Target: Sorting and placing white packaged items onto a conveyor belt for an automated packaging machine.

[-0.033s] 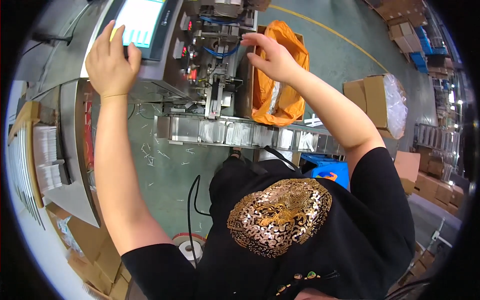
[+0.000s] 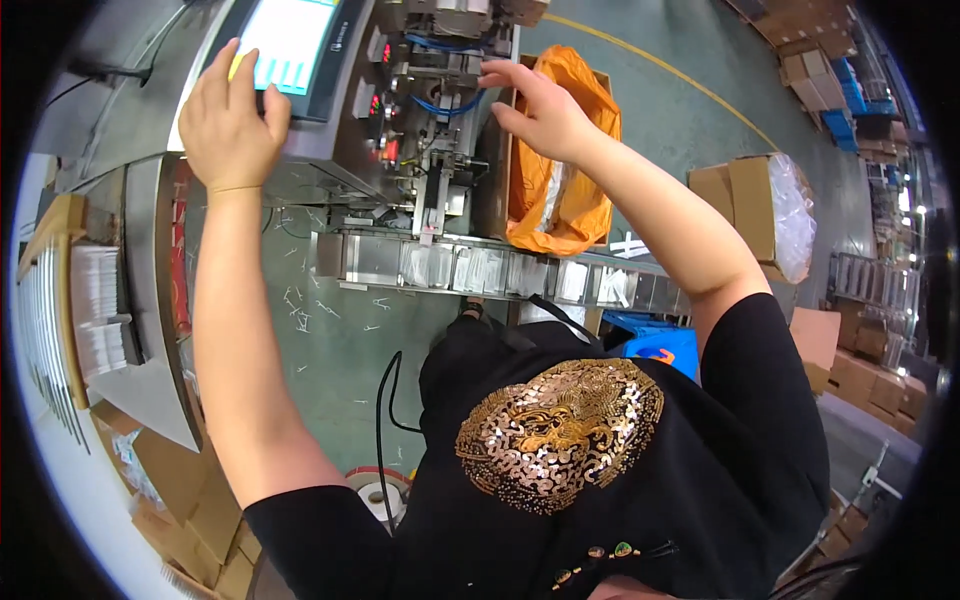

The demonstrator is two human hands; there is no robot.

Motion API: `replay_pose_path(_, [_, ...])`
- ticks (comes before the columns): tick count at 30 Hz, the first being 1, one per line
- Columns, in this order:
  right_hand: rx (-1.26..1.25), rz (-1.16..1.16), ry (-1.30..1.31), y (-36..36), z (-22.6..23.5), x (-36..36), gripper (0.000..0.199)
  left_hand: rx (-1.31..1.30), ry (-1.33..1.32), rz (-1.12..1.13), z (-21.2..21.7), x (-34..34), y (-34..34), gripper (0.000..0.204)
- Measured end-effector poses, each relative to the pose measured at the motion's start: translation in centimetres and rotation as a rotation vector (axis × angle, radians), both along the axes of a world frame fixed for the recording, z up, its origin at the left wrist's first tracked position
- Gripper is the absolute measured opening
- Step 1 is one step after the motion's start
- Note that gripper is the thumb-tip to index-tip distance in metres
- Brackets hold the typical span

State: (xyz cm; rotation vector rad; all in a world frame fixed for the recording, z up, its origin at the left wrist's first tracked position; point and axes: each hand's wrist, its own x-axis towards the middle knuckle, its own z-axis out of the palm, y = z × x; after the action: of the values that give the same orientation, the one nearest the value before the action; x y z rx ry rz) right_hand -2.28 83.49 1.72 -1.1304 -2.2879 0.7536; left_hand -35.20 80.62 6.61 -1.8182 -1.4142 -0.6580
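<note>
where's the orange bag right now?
Head view, upper half, just right of centre: the orange bag is just above the metal trough in the picture, partly covered by the right hand.

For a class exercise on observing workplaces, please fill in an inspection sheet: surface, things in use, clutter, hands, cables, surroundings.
Surface: metal conveyor with compartments, several holding white pieces.
Things in use: lit touchscreen; machine with red displays; orange bag lining a box.
Clutter: small white scraps scattered on the green floor.
Hands: left hand at the touchscreen, fingers spread, contact unclear; right hand near the orange bag, slightly curled, nothing visibly held.
Cables: black cable beside the person; blue tubing on the machine.
Surroundings: open carton with clear plastic, right.
</note>
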Motion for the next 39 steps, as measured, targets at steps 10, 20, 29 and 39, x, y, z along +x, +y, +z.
replay_pose_path(10, [0.173, 0.102, 0.16, 4.4, 3.0, -8.2, 0.068, -0.05, -0.085, -0.007, 0.7, 0.7, -1.2, 0.034])
replay_pose_path(20, [0.254, 0.266, 0.04, 6.7, 5.3, -12.1, 0.079, -0.05, -0.116, -0.034, 1.6, 0.6, -1.2, 0.036])
replay_pose_path(29, [0.171, 0.185, 0.053, 6.2, 4.7, -14.0, 0.085, -0.04, -0.139, -0.032, 1.5, 0.6, -1.3, 0.036])
replay_pose_path(39, [0.028, 0.157, 0.091, 6.6, 5.1, -14.4, 0.088, -0.029, -0.141, -0.044, 1.4, 0.3, -1.4, 0.036])
